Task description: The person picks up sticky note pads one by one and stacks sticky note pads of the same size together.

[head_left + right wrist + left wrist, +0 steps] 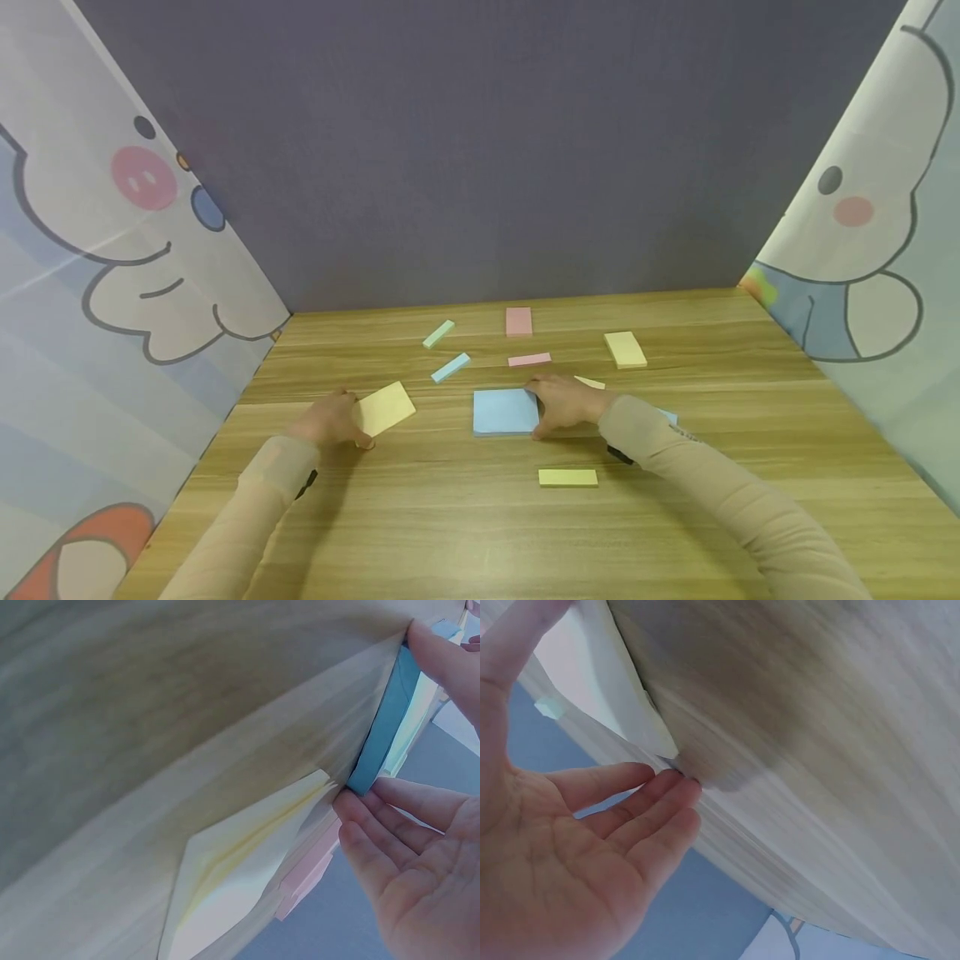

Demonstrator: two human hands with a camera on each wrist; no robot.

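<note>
Between the thumb and fingers of your left hand (330,419), the left end of a yellow pad (386,407) is pinched flat on the table (465,525). Your right hand (566,400) grips a blue pad (504,412) likewise, thumb and fingertips at its right end. Just beyond those fingertips lies a pink strip (529,360); nearer you than the thumb, a yellow strip (567,478).

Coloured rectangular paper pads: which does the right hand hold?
The broad blue rectangular paper pad, its right end gripped by the right hand; no other is.
</note>
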